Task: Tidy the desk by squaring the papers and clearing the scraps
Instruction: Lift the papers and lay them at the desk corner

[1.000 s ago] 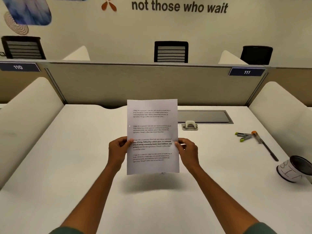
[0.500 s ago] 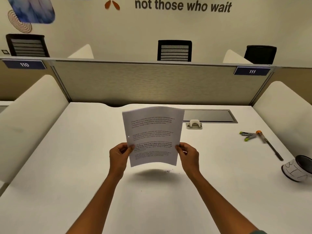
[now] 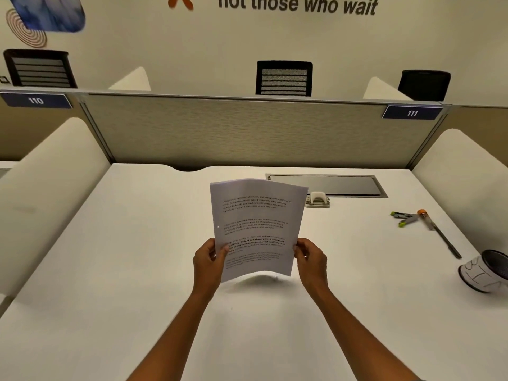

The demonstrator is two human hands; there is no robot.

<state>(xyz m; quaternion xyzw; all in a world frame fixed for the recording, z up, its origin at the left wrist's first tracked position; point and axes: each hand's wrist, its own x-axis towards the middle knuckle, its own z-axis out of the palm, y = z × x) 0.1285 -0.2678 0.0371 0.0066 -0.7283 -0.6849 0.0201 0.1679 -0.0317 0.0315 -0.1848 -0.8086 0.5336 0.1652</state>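
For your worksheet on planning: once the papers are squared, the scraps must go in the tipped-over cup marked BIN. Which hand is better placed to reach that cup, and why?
Right. The cup lies on its side at the desk's right edge, on the same side as the right hand. The left hand would probably have to cross the papers both hands now hold.

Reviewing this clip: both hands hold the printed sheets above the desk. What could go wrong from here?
1. The papers bow between the left hand and right hand; tapping them square could crease them or let sheets slip.
2. The bin lies tipped near the desk's right edge and might roll off.
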